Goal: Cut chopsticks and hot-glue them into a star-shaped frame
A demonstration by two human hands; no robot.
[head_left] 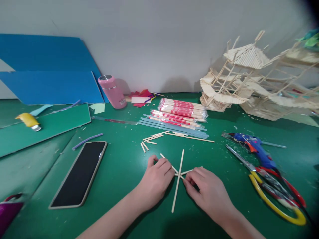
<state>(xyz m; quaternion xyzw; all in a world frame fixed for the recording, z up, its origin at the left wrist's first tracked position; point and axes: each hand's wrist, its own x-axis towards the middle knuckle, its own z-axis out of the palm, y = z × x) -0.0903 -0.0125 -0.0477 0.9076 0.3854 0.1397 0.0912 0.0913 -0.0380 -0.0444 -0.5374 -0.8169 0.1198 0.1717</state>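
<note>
Thin wooden sticks lie crossed in a star shape on the green table, meeting at one centre point. My left hand is closed at the star's left side, its fingers around one or more of the sticks. At the right side, my right hand pinches another arm of the star between thumb and fingers. The fingertips hide parts of both side sticks. Just beyond the hands lie several short cut sticks and a longer stick.
Behind are glue sticks, wrapped chopsticks and a pink flask. A blue glue gun and yellow-handled scissors lie right, below wooden stick models. Left are a phone, a yellow cutter and blue boards.
</note>
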